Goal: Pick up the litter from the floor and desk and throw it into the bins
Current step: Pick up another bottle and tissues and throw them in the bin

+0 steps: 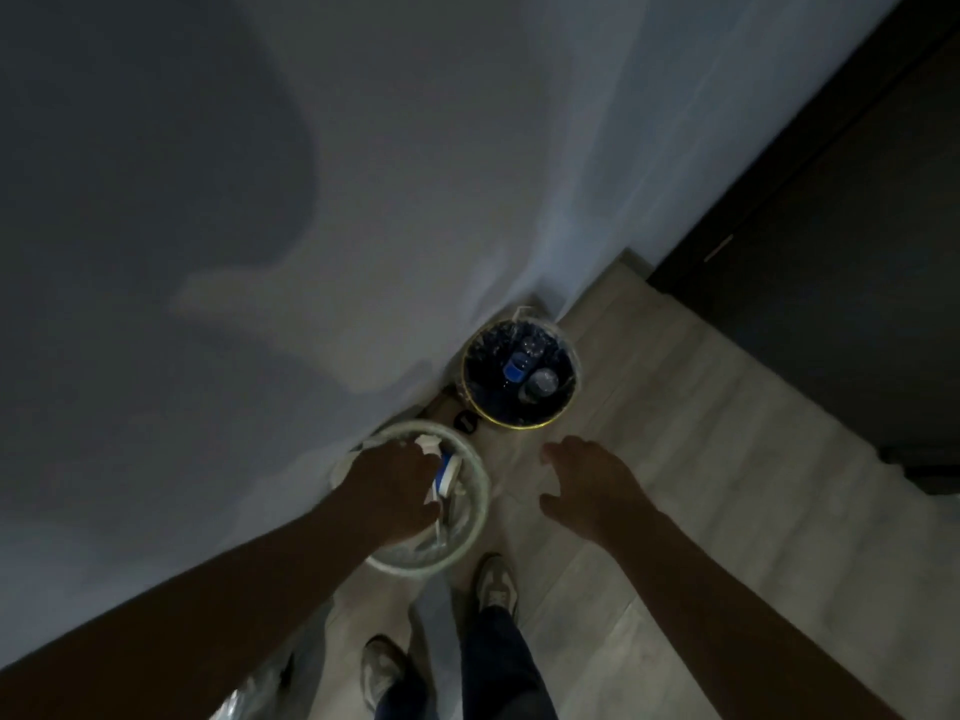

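Litter [443,471], white and blue, sits at the fingertips of your left hand [395,485], over the pale-rimmed bin [483,504]; whether those fingers pinch it cannot be told. Your right hand [587,485], fingers spread and empty, hovers beside the dark bin [519,426].

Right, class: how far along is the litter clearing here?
Done: bottles lie in the dark bin. In hand: left hand over the light bin, at white-and-blue litter; grip unclear. Right hand open, empty. Left: the desk is out of view, so unknown.
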Demonstrator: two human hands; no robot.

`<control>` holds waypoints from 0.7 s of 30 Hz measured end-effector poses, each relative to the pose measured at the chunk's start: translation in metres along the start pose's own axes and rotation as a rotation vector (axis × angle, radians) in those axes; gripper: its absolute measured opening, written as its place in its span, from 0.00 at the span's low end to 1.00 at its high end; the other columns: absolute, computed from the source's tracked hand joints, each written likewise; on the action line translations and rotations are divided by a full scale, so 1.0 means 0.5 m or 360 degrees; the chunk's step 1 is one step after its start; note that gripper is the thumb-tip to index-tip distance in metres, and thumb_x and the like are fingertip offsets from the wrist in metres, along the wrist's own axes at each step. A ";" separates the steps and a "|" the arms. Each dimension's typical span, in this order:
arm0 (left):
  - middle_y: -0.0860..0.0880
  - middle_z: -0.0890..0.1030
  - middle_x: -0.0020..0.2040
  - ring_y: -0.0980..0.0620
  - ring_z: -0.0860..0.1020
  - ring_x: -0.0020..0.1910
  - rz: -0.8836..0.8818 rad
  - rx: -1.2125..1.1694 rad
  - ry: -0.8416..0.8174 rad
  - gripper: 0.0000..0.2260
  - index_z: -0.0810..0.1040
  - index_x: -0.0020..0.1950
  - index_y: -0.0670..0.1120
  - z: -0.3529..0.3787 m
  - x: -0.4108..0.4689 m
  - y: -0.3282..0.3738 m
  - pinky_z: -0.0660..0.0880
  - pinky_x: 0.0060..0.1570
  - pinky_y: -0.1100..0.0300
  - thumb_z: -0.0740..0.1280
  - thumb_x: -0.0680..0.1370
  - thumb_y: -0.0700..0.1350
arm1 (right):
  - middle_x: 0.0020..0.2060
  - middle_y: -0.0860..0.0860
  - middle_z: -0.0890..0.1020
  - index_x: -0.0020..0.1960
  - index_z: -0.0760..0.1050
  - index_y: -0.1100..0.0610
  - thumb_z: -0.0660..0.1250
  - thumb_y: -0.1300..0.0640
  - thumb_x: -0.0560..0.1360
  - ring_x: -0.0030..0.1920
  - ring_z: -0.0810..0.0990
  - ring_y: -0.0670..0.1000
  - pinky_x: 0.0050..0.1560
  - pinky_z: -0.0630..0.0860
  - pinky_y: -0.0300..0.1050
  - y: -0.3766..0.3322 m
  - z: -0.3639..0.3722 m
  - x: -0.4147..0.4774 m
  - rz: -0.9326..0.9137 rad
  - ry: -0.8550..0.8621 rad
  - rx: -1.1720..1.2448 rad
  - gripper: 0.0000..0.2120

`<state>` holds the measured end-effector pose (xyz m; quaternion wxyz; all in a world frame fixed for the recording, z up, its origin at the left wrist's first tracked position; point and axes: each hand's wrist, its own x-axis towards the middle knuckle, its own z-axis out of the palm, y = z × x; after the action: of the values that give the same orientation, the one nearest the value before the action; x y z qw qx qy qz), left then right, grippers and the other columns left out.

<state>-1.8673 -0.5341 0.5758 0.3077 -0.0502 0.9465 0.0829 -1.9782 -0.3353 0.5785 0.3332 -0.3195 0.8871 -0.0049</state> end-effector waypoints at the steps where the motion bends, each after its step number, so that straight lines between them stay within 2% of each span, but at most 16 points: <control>1: 0.48 0.66 0.72 0.48 0.65 0.71 0.0006 -0.0021 0.0021 0.27 0.59 0.75 0.48 -0.012 -0.030 0.000 0.62 0.68 0.55 0.57 0.80 0.57 | 0.62 0.53 0.71 0.68 0.66 0.55 0.65 0.48 0.75 0.62 0.71 0.54 0.60 0.71 0.48 -0.016 -0.011 -0.026 -0.0018 0.0032 -0.0015 0.24; 4: 0.49 0.71 0.67 0.50 0.70 0.66 0.0005 -0.0155 0.0107 0.24 0.65 0.72 0.49 -0.049 -0.157 0.003 0.64 0.64 0.60 0.60 0.79 0.57 | 0.62 0.53 0.71 0.68 0.66 0.54 0.64 0.48 0.75 0.62 0.71 0.54 0.61 0.70 0.48 -0.080 -0.042 -0.132 -0.0084 0.0081 -0.0044 0.24; 11: 0.51 0.72 0.65 0.51 0.72 0.63 -0.0124 -0.0208 0.0239 0.22 0.67 0.70 0.51 -0.087 -0.401 0.003 0.66 0.61 0.60 0.59 0.79 0.58 | 0.62 0.51 0.73 0.68 0.67 0.53 0.65 0.48 0.75 0.62 0.72 0.51 0.60 0.68 0.43 -0.188 -0.096 -0.310 -0.0354 0.0101 -0.0058 0.24; 13: 0.50 0.75 0.62 0.52 0.74 0.60 -0.0220 -0.0296 0.0307 0.20 0.70 0.67 0.51 -0.101 -0.457 0.011 0.68 0.58 0.61 0.60 0.78 0.57 | 0.61 0.51 0.74 0.67 0.69 0.54 0.65 0.49 0.74 0.62 0.72 0.51 0.60 0.68 0.42 -0.212 -0.126 -0.338 -0.0484 0.0121 -0.0107 0.23; 16: 0.50 0.75 0.61 0.51 0.74 0.59 -0.0418 -0.0402 0.0384 0.20 0.70 0.67 0.51 -0.125 -0.535 0.031 0.69 0.56 0.61 0.62 0.78 0.57 | 0.57 0.51 0.77 0.60 0.73 0.54 0.66 0.52 0.73 0.59 0.75 0.52 0.55 0.70 0.43 -0.252 -0.186 -0.364 -0.0684 0.0176 -0.0153 0.17; 19: 0.51 0.76 0.61 0.51 0.75 0.58 -0.0633 -0.0520 0.0497 0.20 0.71 0.66 0.51 -0.142 -0.604 0.053 0.70 0.55 0.61 0.62 0.77 0.57 | 0.56 0.53 0.76 0.59 0.73 0.55 0.67 0.53 0.72 0.57 0.76 0.55 0.53 0.71 0.46 -0.284 -0.234 -0.377 -0.0841 0.0140 -0.0324 0.16; 21: 0.51 0.77 0.60 0.51 0.76 0.57 -0.0825 -0.0637 0.0585 0.19 0.72 0.66 0.51 -0.144 -0.649 0.070 0.71 0.55 0.60 0.63 0.77 0.57 | 0.55 0.52 0.76 0.57 0.72 0.55 0.66 0.52 0.72 0.57 0.75 0.55 0.49 0.69 0.44 -0.305 -0.254 -0.377 -0.0993 0.0120 -0.0451 0.16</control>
<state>-1.6525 -0.4992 0.8294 0.1274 -0.3613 0.9069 0.1752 -1.8599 -0.3752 0.8219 0.2349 -0.6180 0.7502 0.0050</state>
